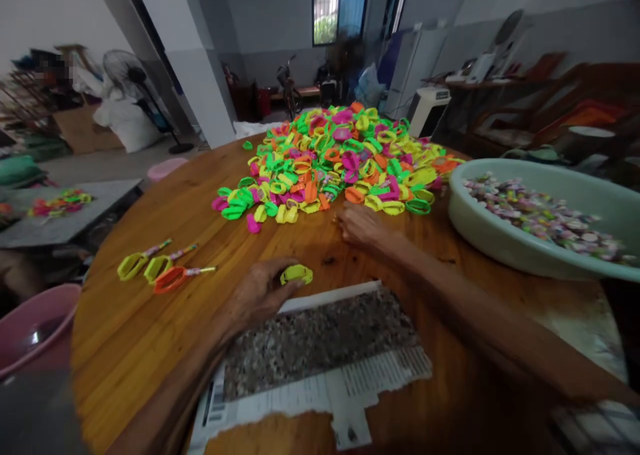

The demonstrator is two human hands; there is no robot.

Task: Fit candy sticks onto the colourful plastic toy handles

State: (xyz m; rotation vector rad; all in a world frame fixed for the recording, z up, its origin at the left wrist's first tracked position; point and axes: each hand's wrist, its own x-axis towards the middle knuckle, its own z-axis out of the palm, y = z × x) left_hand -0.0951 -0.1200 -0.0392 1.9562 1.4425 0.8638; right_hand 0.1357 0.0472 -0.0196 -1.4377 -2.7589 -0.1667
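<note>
My left hand [263, 288] grips a yellow plastic loop [297, 274] between thumb and fingers, just above the upper left corner of a dark speckled slab [320, 338]. At the front of a big heap of neon plastic loops [345, 158], my right hand [359, 226] rests low over the table with its fingers curled in. What those fingers hold, if anything, is hidden. To the left lie two yellow loops and an orange loop [170, 279], each with a thin patterned strip sticking out. The slab lies on torn printed paper [270, 401].
A pale green basin [480, 241] full of small multicoloured pieces stands at the right of the round wooden table [125, 348]. Beside the table on the left are a pink tub [55, 328] and a low grey table [107, 205] with more neon pieces. A person's limb shows there.
</note>
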